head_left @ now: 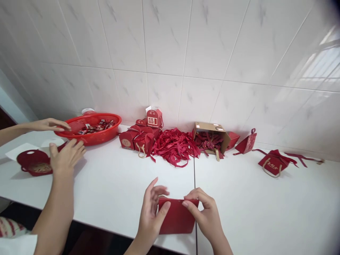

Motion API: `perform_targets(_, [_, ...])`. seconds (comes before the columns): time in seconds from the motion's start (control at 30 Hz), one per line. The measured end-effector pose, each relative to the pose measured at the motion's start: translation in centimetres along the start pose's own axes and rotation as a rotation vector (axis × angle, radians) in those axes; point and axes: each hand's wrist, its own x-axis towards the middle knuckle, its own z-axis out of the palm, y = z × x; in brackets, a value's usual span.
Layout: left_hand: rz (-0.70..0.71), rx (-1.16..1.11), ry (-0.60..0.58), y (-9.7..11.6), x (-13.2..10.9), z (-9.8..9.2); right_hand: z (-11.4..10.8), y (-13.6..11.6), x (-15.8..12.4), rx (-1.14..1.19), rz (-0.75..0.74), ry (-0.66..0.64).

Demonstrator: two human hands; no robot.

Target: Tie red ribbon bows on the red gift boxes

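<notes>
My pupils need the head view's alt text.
A person's right hand pinches a red gift box by its top edge, left hand at its left side. On the white table beyond lie heaped red ribbons, more gift boxes and a basket of wrapped sweets by a co-worker's hands.

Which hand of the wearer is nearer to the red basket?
Left. The left hand is to the right of the red basket, nearer the camera; the right hand is farther right. Both are at the red carton.
</notes>
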Motion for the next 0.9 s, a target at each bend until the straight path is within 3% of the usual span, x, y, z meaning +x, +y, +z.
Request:
perform_targets(0.07, [0.086, 0.043, -0.013, 0.3, 0.1, 0.0, 0.4, 0.1, 0.0, -0.012, 0.001, -0.005])
perform_targets(0.17, [0.101, 0.074, -0.136, 0.3, 1.1, 0.1, 0.9, 0.5, 0.1, -0.057, -0.064, 0.066])
perform_targets(0.27, [0.109, 0.089, -0.25, 0.7, 3.6, 0.6, 0.2, 1.0, 1.0, -0.098, -0.14, 0.129])
perform_targets(0.33, [0.183, 0.125, -0.263, 2.1, 6.1, 0.9, -1.4, 1.2, 2.2, -0.107, -0.152, 0.148])
perform_targets(0.43, [0.279, 0.195, -0.165, 6.0, 10.6, 1.1, -5.4, 1.9, 5.3, -0.203, -0.042, 0.254])
perform_targets(0.5, [0.308, 0.215, -0.046, 9.0, 13.3, 0.9, -8.1, 3.1, 7.9, -0.35, 0.088, 0.314])
perform_targets(0.6, [0.328, 0.19, 0.176, 12.2, 15.9, 0.3, -10.6, 6.0, 12.0, -0.429, 0.196, 0.297])
perform_targets(0.7, [0.303, 0.213, 0.241, 12.5, 17.0, -0.4, -10.6, 9.7, 15.6, -0.453, 0.276, 0.271])
perform_targets(0.83, [0.142, 0.23, 0.208, 10.5, 18.0, -0.3, -8.5, 14.4, 19.2, -0.491, 0.37, 0.31])
perform_targets(0.9, [0.197, 0.262, 0.257, 9.5, 18.7, 0.1, -7.5, 16.4, 20.4, -0.513, 0.428, 0.313])
